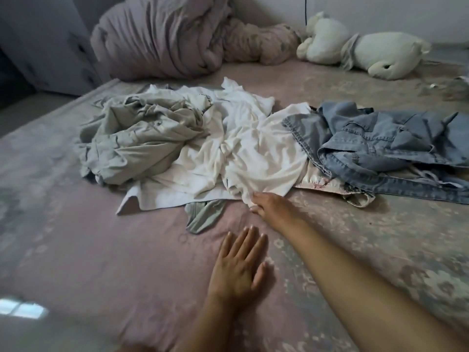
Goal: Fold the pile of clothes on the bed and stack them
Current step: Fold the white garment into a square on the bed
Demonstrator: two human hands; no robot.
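From the head camera, a pile of clothes (228, 148) is lying unfolded across the middle of the bed (88, 250), which is wearing a pinkish, faintly patterned sheet. At the left of the pile a crumpled grey-green garment (137, 141) is bunching up against a white garment (243, 153) that is spreading through the centre, and at the right a blue denim piece (385, 148) is sprawling over the edge of a pale printed cloth (330, 186). A small grey-green scrap of fabric (203, 214) is poking out from under the near edge of the white garment. The right hand (269, 207) is reaching forward with the arm stretched out, its fingertips curling onto the near hem of the white garment and pinching it at the edge of the pile. The left hand (241, 265) is lying flat on the sheet, near the pile but apart from it, with fingers straight and spread and holding nothing. At the far side of the bed a bundled mauve duvet (162, 36) is leaning by the wall, with a rumpled floral cloth (258, 44) just beside it. Further right a white plush toy (327, 39) is sitting next to a long white stuffed animal (385, 57).
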